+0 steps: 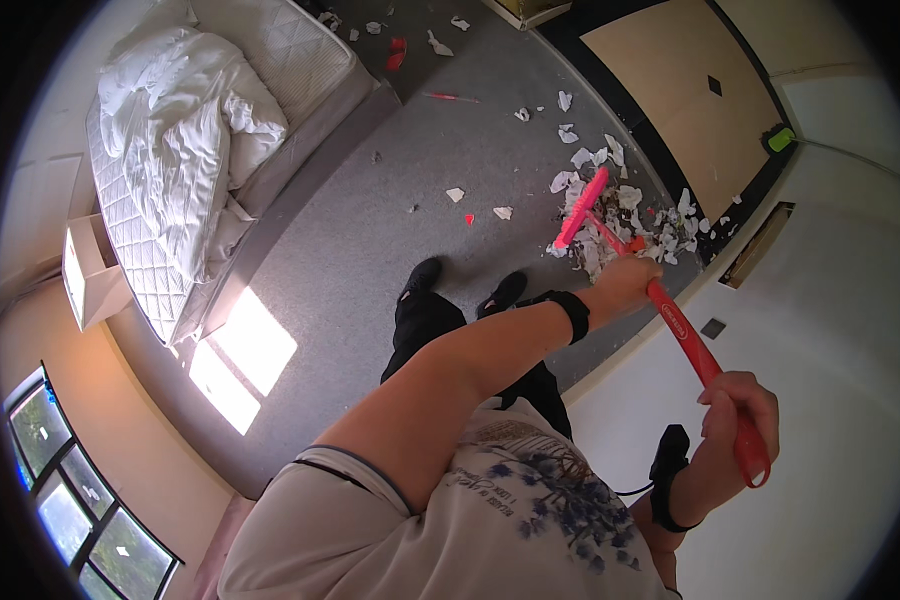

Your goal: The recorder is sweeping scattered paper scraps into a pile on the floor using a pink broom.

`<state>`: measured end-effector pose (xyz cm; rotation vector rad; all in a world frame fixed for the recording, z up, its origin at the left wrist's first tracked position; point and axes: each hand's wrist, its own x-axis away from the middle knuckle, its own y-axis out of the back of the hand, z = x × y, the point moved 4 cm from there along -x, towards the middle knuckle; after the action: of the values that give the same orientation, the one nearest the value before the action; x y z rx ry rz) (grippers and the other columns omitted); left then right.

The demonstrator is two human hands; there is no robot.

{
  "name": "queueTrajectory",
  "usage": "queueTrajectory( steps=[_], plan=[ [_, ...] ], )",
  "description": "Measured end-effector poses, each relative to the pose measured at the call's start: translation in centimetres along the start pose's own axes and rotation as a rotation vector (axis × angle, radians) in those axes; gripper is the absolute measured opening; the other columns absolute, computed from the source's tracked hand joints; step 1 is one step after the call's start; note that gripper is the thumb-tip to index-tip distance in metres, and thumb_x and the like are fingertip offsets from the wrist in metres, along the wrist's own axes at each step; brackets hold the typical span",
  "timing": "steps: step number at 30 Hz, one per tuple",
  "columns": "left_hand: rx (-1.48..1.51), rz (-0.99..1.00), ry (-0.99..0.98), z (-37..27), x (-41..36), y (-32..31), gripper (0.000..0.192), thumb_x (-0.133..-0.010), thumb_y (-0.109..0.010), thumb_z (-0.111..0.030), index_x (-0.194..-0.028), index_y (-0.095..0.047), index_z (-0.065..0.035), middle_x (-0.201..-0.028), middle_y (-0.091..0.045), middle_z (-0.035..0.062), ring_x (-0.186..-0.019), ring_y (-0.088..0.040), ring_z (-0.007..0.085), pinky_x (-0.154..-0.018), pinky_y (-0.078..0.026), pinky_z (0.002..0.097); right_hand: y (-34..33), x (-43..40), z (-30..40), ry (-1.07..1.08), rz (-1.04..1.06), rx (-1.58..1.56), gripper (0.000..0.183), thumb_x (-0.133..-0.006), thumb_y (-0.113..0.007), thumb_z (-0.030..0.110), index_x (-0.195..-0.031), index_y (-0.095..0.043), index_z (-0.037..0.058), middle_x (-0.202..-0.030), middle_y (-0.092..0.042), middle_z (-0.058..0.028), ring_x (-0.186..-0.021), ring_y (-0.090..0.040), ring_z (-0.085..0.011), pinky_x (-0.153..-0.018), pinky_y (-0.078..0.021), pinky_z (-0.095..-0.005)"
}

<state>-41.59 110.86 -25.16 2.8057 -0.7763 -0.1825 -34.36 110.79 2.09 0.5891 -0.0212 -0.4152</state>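
Note:
A broom with a red handle (pixel 679 330) and a pink head (pixel 583 208) slants across the right half of the view. My left hand (pixel 628 280) grips the handle partway along, nearer the head. Around the handle's end, by the hanging loop, my right hand (pixel 742 420) is closed. The pink head is over a heap of torn white paper scraps (pixel 596 255) mixed with brown debris on the grey floor. Part of the heap is hidden by my left hand and the broom. Loose white scraps (pixel 502 213) and a small red piece (pixel 469 220) lie left of the heap.
A mattress (pixel 292 67) with rumpled white bedding (pixel 187 142) stands at the left, by a white bedside unit (pixel 94 277). Black-framed tan panels (pixel 690 90) lie along the right wall, near a green brush (pixel 781 139). More scraps and red items (pixel 397 54) are farther up the floor.

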Motion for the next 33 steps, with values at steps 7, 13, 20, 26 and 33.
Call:
queueTrajectory(
  steps=[7,13,20,26,33],
  plan=[
    [-0.312,0.049,0.056,-3.5,-0.7,-0.9,0.021,-0.074,-0.063,-0.025,-0.069,-0.056,-0.0056,-0.072,-0.058,0.0111,-0.074,-0.058,0.0321,-0.067,-0.046,0.041,7.1,-0.7,-3.5,0.021,-0.063,-0.067,0.007,-0.073,-0.05,0.001,-0.078,-0.048,0.0057,-0.064,-0.054,-0.0053,-0.057,-0.045,-0.0078,-0.055,-0.0392,-0.0242],
    [-0.382,-0.007,0.118,-1.8,-1.1,-1.6,0.015,-0.07,-0.064,-0.021,-0.071,-0.059,-0.0069,-0.074,-0.06,0.0108,-0.076,-0.059,0.0313,-0.066,-0.047,0.0408,7.9,-1.2,-7.0,0.056,-0.024,-0.173,0.006,-0.075,-0.053,0.004,-0.08,-0.05,0.0051,-0.065,-0.055,-0.0063,-0.055,-0.045,-0.0071,-0.053,-0.0388,-0.022],
    [-0.347,0.116,0.114,0.3,-1.9,-3.9,0.012,-0.065,-0.066,-0.013,-0.074,-0.059,-0.0078,-0.076,-0.06,0.0106,-0.076,-0.059,0.0326,-0.065,-0.047,0.041,7.3,-1.3,-9.5,0.091,-0.098,-0.173,0.01,-0.071,-0.054,0.002,-0.081,-0.051,0.0028,-0.066,-0.057,-0.0089,-0.054,-0.047,-0.0077,-0.048,-0.0372,-0.0176],
    [-0.294,0.139,0.086,-1.2,-1.6,-6.8,0.013,-0.065,-0.066,-0.015,-0.073,-0.058,-0.0074,-0.075,-0.06,0.0115,-0.075,-0.059,0.0329,-0.066,-0.047,0.0412,9.7,-0.9,-9.5,0.09,-0.097,-0.107,0.013,-0.069,-0.056,0.0,-0.08,-0.052,0.0029,-0.066,-0.057,-0.0087,-0.054,-0.047,-0.0077,-0.048,-0.0375,-0.0174],
    [-0.24,0.165,0.055,-4.5,-1.6,-8.2,0.018,-0.071,-0.065,-0.023,-0.07,-0.057,-0.0063,-0.073,-0.059,0.0121,-0.073,-0.059,0.0327,-0.065,-0.046,0.0413,11.3,-0.5,-6.8,0.136,-0.048,-0.104,0.015,-0.07,-0.058,0.0,-0.084,-0.054,0.0037,-0.067,-0.057,-0.0076,-0.055,-0.047,-0.0067,-0.051,-0.0403,-0.0211]
  ],
)
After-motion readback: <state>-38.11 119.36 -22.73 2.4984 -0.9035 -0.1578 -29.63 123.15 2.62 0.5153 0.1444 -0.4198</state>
